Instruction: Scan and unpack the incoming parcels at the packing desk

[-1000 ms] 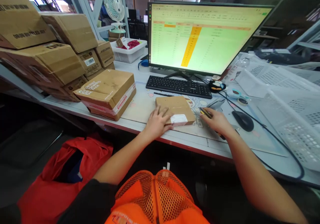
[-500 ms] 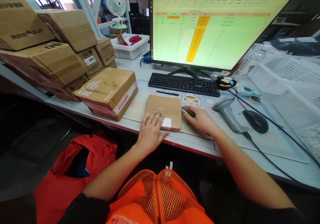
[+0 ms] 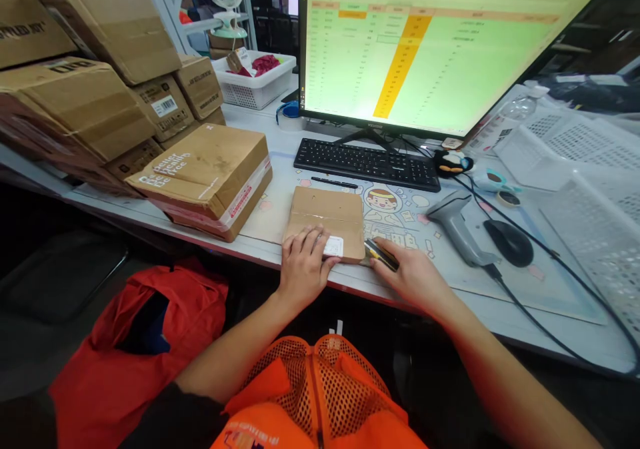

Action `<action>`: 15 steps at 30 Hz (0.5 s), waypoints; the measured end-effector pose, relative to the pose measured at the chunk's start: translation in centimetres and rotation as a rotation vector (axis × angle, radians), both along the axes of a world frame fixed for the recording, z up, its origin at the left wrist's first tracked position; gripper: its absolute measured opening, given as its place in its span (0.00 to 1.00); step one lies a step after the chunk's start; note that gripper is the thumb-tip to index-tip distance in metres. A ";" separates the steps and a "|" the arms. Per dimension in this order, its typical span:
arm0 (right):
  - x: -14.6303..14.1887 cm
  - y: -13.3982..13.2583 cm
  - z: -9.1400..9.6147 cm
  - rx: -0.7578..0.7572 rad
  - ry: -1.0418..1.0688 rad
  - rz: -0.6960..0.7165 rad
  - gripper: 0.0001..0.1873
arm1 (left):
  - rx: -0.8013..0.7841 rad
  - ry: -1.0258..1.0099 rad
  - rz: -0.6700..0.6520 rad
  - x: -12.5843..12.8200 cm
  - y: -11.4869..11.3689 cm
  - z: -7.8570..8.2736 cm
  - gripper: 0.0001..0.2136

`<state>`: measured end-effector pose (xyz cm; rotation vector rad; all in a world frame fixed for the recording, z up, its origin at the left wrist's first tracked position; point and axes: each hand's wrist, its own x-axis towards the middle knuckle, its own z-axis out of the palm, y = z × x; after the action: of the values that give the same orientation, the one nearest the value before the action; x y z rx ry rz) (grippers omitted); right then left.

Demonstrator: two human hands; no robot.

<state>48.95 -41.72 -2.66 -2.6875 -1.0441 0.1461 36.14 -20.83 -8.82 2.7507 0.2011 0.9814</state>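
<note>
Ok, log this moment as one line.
left hand: resting on flat brown cardboard box | right hand: holding slim black-and-yellow cutter | cutter tip: near box's right side

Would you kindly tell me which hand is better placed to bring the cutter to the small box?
The right hand, I think: it grips the cutter beside the small box, while the left hand lies on that box.

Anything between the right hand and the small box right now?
Only the cutter held in the right hand; its front end is at the right side of the small box, whether touching I can't tell. Nothing else visible is between them. The left hand rests on the box's near left part.
</note>
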 end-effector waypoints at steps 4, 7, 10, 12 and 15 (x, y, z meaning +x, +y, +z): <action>1.9 -0.1 2.6 -0.075 -0.180 0.041 0.24 | 0.009 -0.031 -0.006 0.1 0.1 -0.3 0.23; 3.0 4.0 5.8 -0.207 -0.371 0.132 0.22 | 0.024 -0.073 -0.023 0.1 0.1 -0.5 0.22; 2.2 10.3 7.8 -0.352 -0.422 0.373 0.22 | 0.017 -0.064 -0.020 0.1 0.2 -0.6 0.22; 1.1 14.1 8.1 -0.408 -0.436 0.518 0.21 | 0.003 -0.041 -0.011 0.1 0.3 -0.6 0.21; -0.2 17.7 7.5 -0.469 -0.454 0.593 0.21 | -0.019 -0.021 -0.019 0.0 0.4 -0.4 0.20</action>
<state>48.70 -24.00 4.82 -2.7671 -2.1710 -0.1424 36.19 -20.42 -9.24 2.7195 0.1793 0.9976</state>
